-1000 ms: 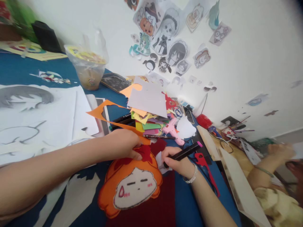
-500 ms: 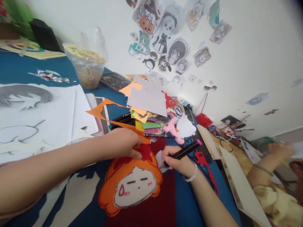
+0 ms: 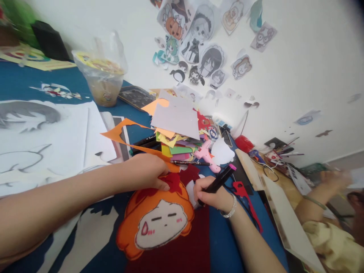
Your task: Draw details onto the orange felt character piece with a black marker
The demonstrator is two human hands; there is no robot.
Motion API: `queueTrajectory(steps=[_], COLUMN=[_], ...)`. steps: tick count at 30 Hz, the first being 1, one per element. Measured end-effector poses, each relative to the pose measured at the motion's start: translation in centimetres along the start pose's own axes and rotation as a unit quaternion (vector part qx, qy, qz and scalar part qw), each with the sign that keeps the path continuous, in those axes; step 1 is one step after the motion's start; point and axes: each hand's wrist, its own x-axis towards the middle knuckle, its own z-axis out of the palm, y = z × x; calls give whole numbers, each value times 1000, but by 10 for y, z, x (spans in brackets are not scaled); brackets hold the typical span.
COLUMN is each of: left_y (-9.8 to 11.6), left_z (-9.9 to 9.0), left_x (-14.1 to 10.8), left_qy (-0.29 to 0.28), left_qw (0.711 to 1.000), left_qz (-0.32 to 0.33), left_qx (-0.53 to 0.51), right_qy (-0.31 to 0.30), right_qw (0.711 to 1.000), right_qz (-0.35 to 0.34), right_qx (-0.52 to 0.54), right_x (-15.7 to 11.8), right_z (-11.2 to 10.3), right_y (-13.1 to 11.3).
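Note:
A paper cutout of a cartoon head (image 3: 161, 225), with orange hair, a pale face, pink cheek marks and a drop shape, lies on dark red paper (image 3: 187, 250). At its top, around the red bow (image 3: 174, 182), my left hand (image 3: 152, 171) is closed on the cutout; most of its fingers are hidden behind the hand. My right hand (image 3: 212, 193), wearing a bracelet (image 3: 229, 206), grips a black marker (image 3: 220, 180) with a pink end pointing up and right. The marker's lower end is hidden by the fingers. A small white paper piece (image 3: 191, 192) lies beside the right fingers.
Beyond the hands rises a stack of coloured paper scraps (image 3: 176, 121), near a pink glue-gun-shaped tool (image 3: 206, 155). A bagged drink cup (image 3: 104, 83) and drawing sheets (image 3: 71, 136) are at left. Red scissors-like handle (image 3: 247, 201) lies right; another person's arm (image 3: 315, 201) is beyond.
The marker has tipped slightly more upright in my right hand. My left hand keeps its place on the cutout, and the whole view has shifted a little.

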Motion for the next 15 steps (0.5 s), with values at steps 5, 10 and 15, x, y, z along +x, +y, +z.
queueTrajectory(steps=[5, 10, 15], left_y=[0, 0, 0], left_z=[0, 0, 0], left_x=[0, 1, -1], left_qy=[2, -6, 9], left_qw=[1000, 1000, 1000], left_qz=[0, -1, 7], left_qx=[-6, 1, 7], right_qy=[27, -11, -14], right_qw=[999, 1000, 1000], right_qz=[-11, -7, -7], right_qx=[-13, -2, 3], right_x=[1, 0, 0], right_z=[0, 0, 0], right_y=[1, 1, 1])
